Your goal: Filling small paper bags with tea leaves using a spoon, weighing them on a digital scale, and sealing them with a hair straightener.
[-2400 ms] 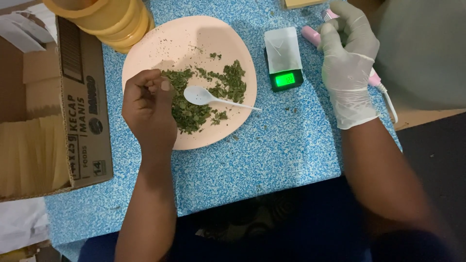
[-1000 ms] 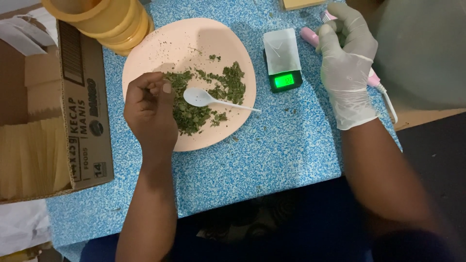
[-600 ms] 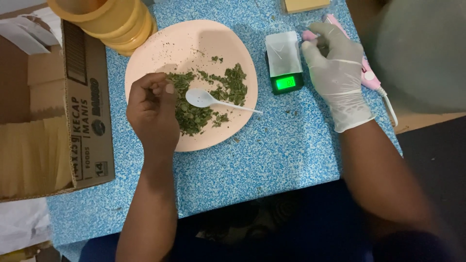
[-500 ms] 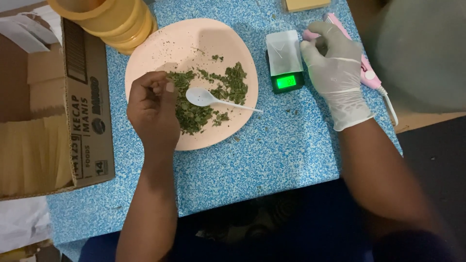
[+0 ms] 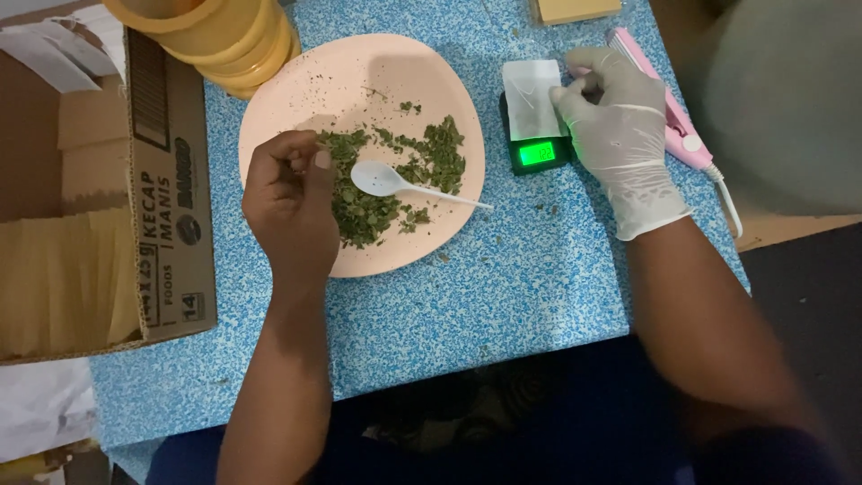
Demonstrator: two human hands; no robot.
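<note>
The bare left hand (image 5: pixel 289 202) is curled over the round pink plate (image 5: pixel 359 85), fingertips pinched on a bit of the chopped green leaves (image 5: pixel 395 175). The right hand in a white glove (image 5: pixel 615 121) pinches a small clear bag (image 5: pixel 532 97) on the little black scale with a green screen (image 5: pixel 539 154). A white plastic spoon (image 5: pixel 404 184) lies in the leaves. A brown cardboard box (image 5: pixel 166 189) sits to the left, and a pink tool (image 5: pixel 664 117) lies to the right.

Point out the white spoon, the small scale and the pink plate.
white spoon (image 5: pixel 377 178), head view, on its bowl.
small scale (image 5: pixel 539 154), head view, on its green display.
pink plate (image 5: pixel 355 72), head view, on bare surface.
</note>
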